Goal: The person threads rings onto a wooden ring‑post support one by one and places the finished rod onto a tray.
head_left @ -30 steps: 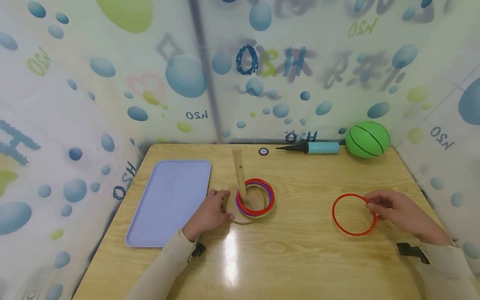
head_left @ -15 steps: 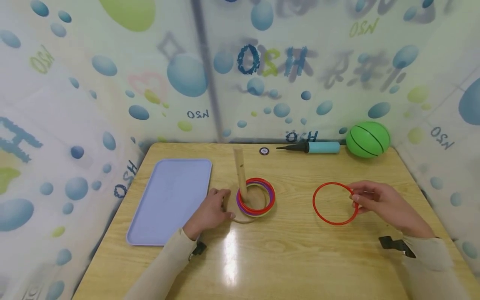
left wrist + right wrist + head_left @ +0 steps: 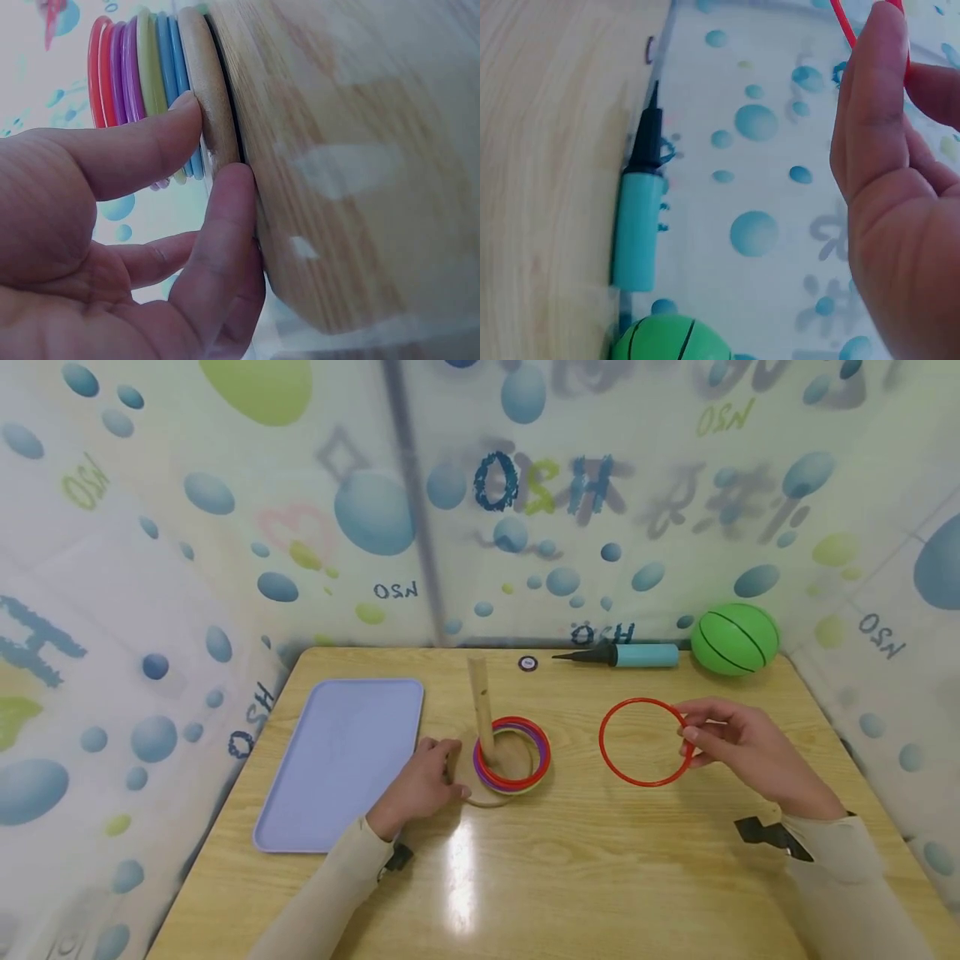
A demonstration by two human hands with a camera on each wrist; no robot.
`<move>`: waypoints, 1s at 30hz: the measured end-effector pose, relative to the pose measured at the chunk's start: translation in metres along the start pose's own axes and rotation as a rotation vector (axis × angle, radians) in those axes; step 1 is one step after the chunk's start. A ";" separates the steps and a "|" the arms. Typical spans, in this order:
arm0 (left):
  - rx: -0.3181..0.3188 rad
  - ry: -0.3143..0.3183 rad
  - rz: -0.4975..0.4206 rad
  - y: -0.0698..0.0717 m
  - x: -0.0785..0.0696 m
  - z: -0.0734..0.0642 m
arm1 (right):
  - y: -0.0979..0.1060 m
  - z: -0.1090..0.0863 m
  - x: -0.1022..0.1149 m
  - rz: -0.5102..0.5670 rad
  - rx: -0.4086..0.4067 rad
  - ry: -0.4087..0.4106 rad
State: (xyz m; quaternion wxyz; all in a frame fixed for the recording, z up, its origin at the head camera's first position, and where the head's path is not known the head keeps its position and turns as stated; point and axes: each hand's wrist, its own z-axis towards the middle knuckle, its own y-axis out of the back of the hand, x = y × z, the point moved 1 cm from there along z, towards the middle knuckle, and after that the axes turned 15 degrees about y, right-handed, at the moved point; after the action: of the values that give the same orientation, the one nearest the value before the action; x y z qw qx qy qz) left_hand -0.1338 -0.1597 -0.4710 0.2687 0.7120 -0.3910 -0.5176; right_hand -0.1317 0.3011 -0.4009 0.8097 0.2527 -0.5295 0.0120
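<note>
Between thumb and fingertips, my right hand pinches a thin red ring, held above the right half of the table. My left hand grips the rim of a round wooden base, thumb and index finger on its edge in the left wrist view. From that base rises a wooden post. Around the post lies a stack of rings, coloured red, purple, yellow-green and blue in the left wrist view. The right wrist view catches only a short piece of the held ring, beside the fingers.
A lilac tray lies at the left of the wooden table. Along the back edge are a small dark disc, a blue and black hand pump and a green ball. Patterned sheets enclose the back and sides.
My right hand has carried the red ring leftward and farther back, toward the post. The left hand stays at the base, and the stacked rings have not moved.
</note>
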 end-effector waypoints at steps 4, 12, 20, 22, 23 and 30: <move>-0.003 -0.003 0.005 0.000 0.000 0.000 | -0.003 0.007 0.012 0.053 -0.050 0.046; -0.007 0.001 0.008 0.001 -0.001 -0.002 | -0.017 0.027 0.040 0.226 -0.147 0.125; -0.014 -0.002 0.006 0.001 -0.002 -0.001 | -0.037 0.058 0.069 0.482 -0.193 0.277; -0.017 -0.003 0.005 0.001 -0.001 -0.002 | -0.045 0.066 0.076 0.512 -0.200 0.294; -0.020 -0.006 0.006 0.001 -0.001 -0.001 | -0.050 0.070 0.078 0.520 -0.207 0.296; -0.014 0.001 0.002 0.000 0.000 -0.001 | -0.084 0.097 0.087 0.604 -0.274 0.255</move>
State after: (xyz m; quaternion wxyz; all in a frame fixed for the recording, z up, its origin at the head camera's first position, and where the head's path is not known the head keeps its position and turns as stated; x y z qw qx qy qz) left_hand -0.1330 -0.1595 -0.4706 0.2743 0.7101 -0.3880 -0.5196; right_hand -0.1522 0.1660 -0.3291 0.8556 -0.0296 -0.4717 0.2113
